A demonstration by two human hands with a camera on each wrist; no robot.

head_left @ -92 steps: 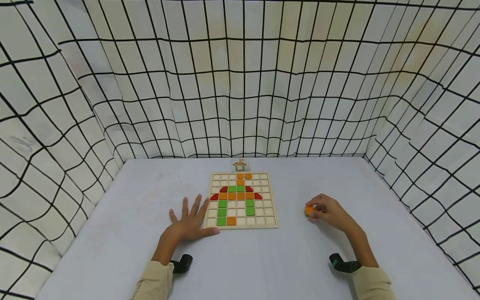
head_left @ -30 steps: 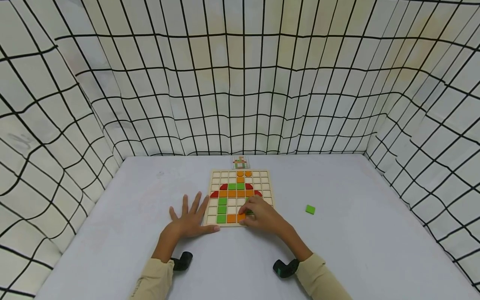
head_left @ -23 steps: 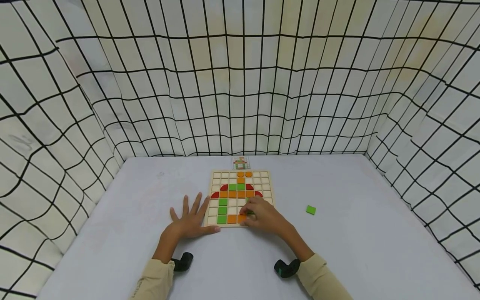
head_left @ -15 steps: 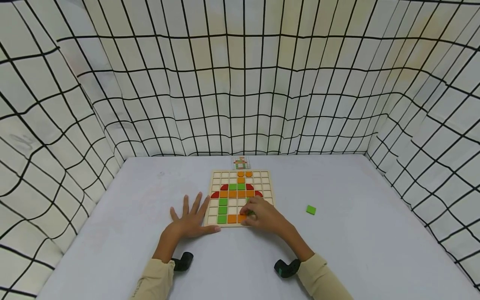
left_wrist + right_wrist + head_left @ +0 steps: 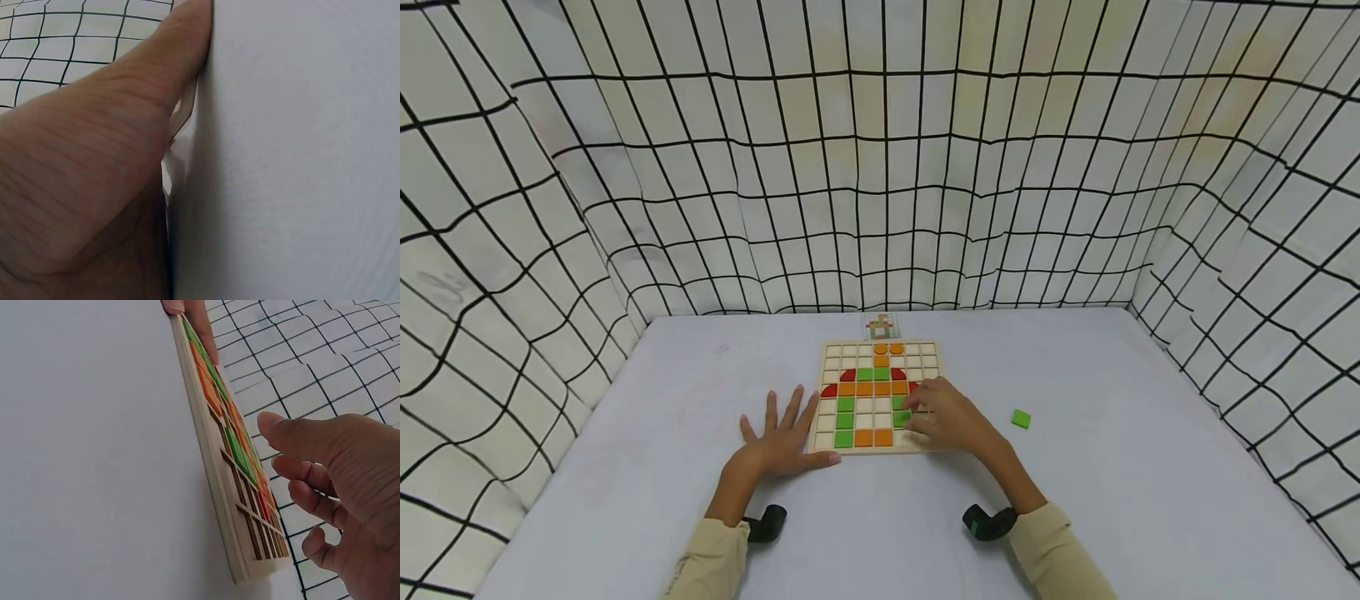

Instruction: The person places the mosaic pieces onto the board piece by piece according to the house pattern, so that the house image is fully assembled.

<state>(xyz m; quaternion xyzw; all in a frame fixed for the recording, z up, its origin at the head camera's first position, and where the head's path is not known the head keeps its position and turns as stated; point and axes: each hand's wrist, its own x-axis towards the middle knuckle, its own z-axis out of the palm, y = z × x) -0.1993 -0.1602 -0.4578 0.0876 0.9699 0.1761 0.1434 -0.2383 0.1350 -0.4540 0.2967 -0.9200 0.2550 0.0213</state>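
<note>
A wooden grid board (image 5: 880, 452) lies on the white table, with red, green and orange pieces set in its cells. Two orange square tiles (image 5: 883, 437) sit side by side in the bottom row. My left hand (image 5: 781, 450) rests with fingers spread at the board's left edge, thumb by the near left corner. Over the board's right part hovers my right hand (image 5: 957, 418), fingers loosely bent; in the right wrist view nothing is between thumb and fingers (image 5: 306, 472). A loose green square tile (image 5: 1021, 418) lies right of the board.
A small pattern card (image 5: 881, 326) lies just beyond the board's far edge. Black-lined netting over white cloth (image 5: 880, 208) rises at the back and both sides of the table. Each wrist wears a black camera (image 5: 989, 522).
The right hand carried an orange tile from the right to the bottom row, leaving a green tile on the table. It has let go and drawn back rightward. The left hand stays put.
</note>
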